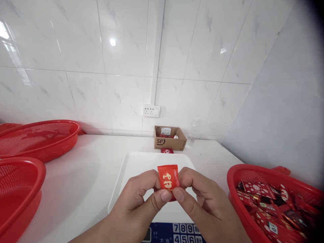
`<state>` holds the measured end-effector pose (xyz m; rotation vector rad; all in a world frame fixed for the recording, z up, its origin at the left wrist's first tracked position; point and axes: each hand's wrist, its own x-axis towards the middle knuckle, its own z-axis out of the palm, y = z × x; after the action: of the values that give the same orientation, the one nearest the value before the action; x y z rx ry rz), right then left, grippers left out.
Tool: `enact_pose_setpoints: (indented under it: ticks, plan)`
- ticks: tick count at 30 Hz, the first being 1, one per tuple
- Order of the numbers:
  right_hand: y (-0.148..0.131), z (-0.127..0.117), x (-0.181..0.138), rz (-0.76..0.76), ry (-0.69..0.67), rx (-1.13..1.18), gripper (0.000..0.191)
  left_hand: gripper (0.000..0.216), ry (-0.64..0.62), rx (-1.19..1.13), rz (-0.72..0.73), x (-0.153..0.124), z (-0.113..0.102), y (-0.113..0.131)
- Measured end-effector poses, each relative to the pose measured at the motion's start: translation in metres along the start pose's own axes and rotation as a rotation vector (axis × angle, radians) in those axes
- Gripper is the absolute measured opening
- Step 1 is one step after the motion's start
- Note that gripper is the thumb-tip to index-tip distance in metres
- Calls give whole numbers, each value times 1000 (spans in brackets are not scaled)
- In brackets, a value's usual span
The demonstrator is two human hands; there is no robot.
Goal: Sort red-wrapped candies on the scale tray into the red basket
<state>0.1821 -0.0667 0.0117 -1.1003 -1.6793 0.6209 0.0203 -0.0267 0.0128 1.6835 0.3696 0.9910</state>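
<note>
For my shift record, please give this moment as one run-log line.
left grip: pinching red sachet | right grip: pinching same sachet | nearby: white tray, blue numeric keypad | right: red perforated basket holding packets

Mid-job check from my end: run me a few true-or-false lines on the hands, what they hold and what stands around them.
1. The left hand and right hand both grip one red packet. True.
2. A cardboard box stands beyond the white tray, toward the wall. True.
3. The red packet lies flat on the white tray. False: it is held up between the fingers of both hands.
4. The clear bottle is left of the cardboard box in the picture. False: it is to the right.
5. The red basket at the picture's right holds wrapped packets. True.
6. The keypad sits behind the white tray. False: it is at the near side.
</note>
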Motion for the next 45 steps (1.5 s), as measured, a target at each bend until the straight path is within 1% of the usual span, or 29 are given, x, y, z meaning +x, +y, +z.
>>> enact_pose_setpoints:
  ticks: [5,10,14,17,22,26,29,31,35,36,39,42,45]
  plan:
    - [0,0,1,-4,6,16,26,24,20,9,-3,0,1,1]
    - [4,3,3,-55,17,99,16,27,87,31,-47,0,2,-1]
    - [4,3,2,-31,10,105,19,28,108,69,-66,-2,1,-4]
    - [2,3,2,-22,8,115,20,29,100,91,-71,-3,1,-7]
    - [-2,3,4,-33,0,159,25,20,114,7,-46,-4,1,-8]
    - [0,3,5,-51,-46,60,25,29,114,-2,-79,-3,2,-7]
    - [2,2,5,-71,-61,-18,22,23,105,19,-110,-4,2,-5]
    - [3,2,4,-86,-47,-37,19,21,128,12,-110,-4,1,-5]
    - [4,0,2,-187,90,-61,7,20,144,-57,-176,-7,0,-6]
    - [4,0,2,-229,103,-57,9,20,141,-65,-191,-8,0,-6]
    - [2,-1,1,-347,54,-78,17,19,122,-97,-184,-10,0,-7]
    - [-1,0,0,-408,22,-153,20,14,104,-170,-146,-10,2,-7]
    - [-3,1,0,-444,32,-197,21,15,110,-211,-124,-9,3,-9]
